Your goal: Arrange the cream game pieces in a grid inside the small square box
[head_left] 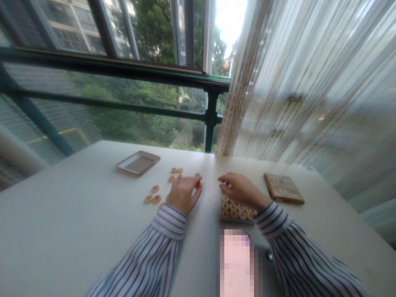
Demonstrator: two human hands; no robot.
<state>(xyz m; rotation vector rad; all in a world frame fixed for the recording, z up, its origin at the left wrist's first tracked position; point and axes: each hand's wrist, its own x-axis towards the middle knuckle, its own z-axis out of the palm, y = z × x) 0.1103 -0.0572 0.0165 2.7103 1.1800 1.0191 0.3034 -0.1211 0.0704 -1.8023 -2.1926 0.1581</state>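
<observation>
My left hand (182, 192) rests low over the white table, its fingers and thumb curled around a couple of round wooden Chinese chess pieces (199, 185). Other pieces lie just beyond and to the left of it, among them a red-marked piece (155, 188). My right hand (239, 189) hovers at the far side of a box of Chinese chess pieces (234, 213), partly covering it. Its fingertips point left, with a gap between thumb and fingers and nothing visible in them. Rows of pieces with red and dark marks fill the visible part of the box.
A shallow, tray-like lid (138, 163) lies at the table's far left. To the right is a flat brown wooden-looking box (284, 188). A pixelated patch (236, 264) covers something at the near edge. Behind the table (77, 198) stand a green railing (139, 105) and string curtains.
</observation>
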